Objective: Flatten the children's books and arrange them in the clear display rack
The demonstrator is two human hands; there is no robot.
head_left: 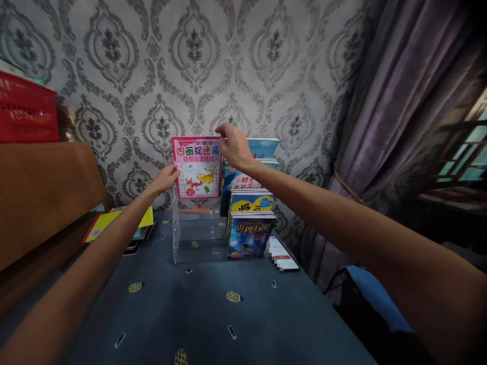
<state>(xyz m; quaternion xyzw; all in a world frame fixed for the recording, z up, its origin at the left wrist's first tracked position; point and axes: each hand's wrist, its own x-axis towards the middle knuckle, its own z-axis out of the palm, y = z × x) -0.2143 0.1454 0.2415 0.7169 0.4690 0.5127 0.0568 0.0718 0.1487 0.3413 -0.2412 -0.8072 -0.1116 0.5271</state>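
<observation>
A red basket (28,109) tops a wooden cabinet (49,187). Beside it, a yellow book (102,223) lies on the dark surface (198,314). The left hand (165,180) is at a pink book's (198,175) left edge, the right hand (236,146) at its top right corner, fingers bent; whether either grips is unclear. The pink book stands upright at a clear rack (201,232), left of stepped storybooks (251,235) and a phone (285,258).

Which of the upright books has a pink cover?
The back-left book, between the left hand and the right hand: its border is pink, while the books on the right show blue fronts, one with yellow.
</observation>
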